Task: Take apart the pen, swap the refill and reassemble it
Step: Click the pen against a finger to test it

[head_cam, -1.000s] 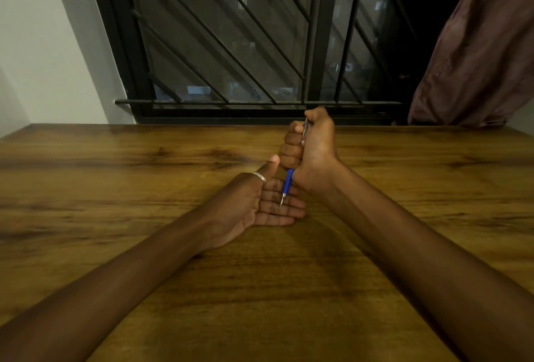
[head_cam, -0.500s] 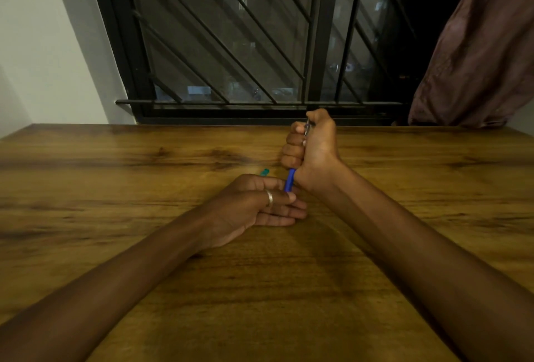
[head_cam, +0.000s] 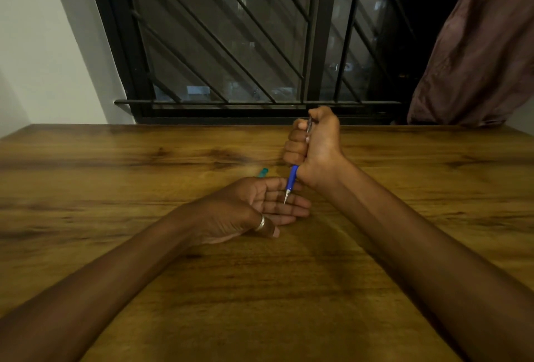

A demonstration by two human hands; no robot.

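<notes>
On the wooden table [head_cam: 144, 260], in the head view, the left hand [head_cam: 254, 208] lies palm up, fingers straight, holding nothing. Above it the right hand [head_cam: 313, 148] grips the pen [head_cam: 291, 178] in a fist. The pen's long axis is near upright, leaning slightly, with the metal tip pointing down at the left fingers. A teal object [head_cam: 263, 172] peeks out just behind them.

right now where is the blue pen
Near the middle of the head view, the right hand grips the blue pen, tip down over the fingers of the open left hand.
</notes>
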